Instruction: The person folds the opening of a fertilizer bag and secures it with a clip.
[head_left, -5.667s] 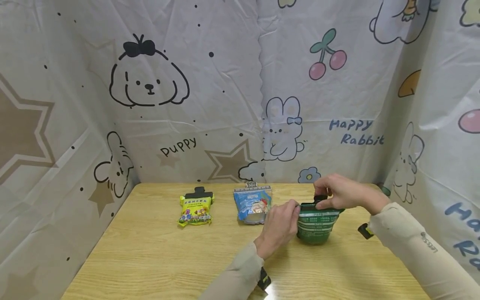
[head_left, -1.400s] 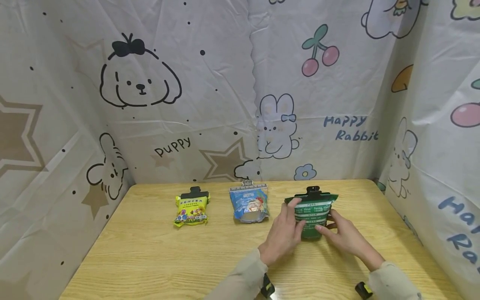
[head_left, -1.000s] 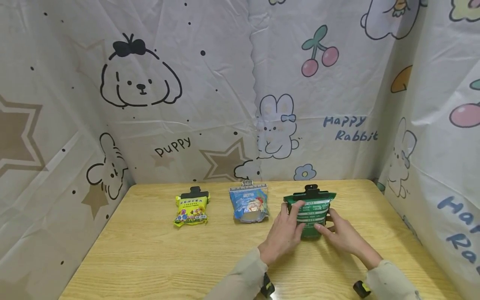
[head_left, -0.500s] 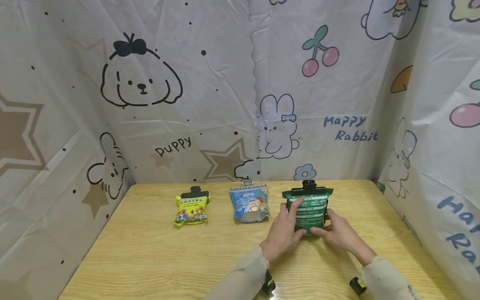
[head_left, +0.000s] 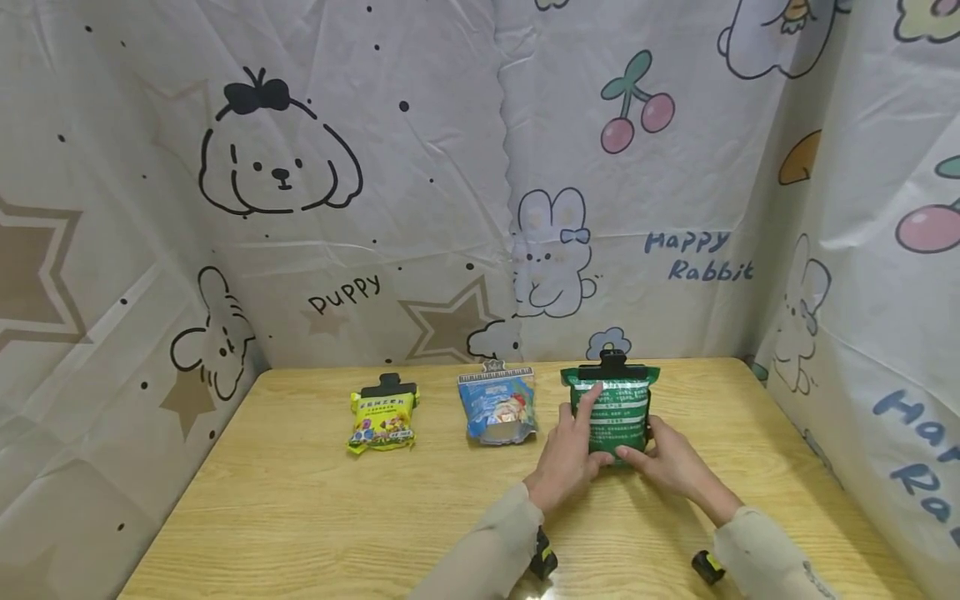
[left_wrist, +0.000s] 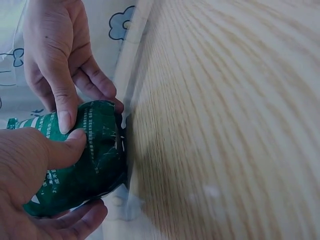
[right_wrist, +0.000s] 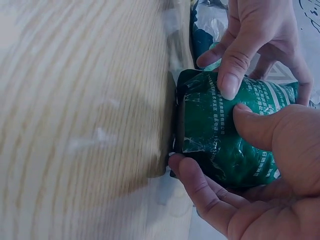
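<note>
A green bag (head_left: 621, 417) with white printed lines stands upright at the table's right back, a black clip (head_left: 612, 363) across its top edge. My left hand (head_left: 562, 458) grips its left side, index finger laid up the front and thumb low on it. From the right, my right hand (head_left: 675, 462) holds the bag, thumb on the front and fingers behind. Both thumbs nearly meet on the lower front of the bag (left_wrist: 102, 145) in the left wrist view. Seen from the right wrist, its base (right_wrist: 182, 117) is right at the tabletop.
Left of the green bag lies a blue packet (head_left: 498, 410) with a piano-key clip (head_left: 495, 375). Farther left is a yellow packet (head_left: 382, 421) with a black clip (head_left: 389, 386). A printed cloth (head_left: 435, 167) hangs behind the wooden table (head_left: 337, 517).
The right hand has come down from the black clip to the bag's side. Both hands have since shifted the green bag back and slightly left, and it stands straighter. The other packets stay put.
</note>
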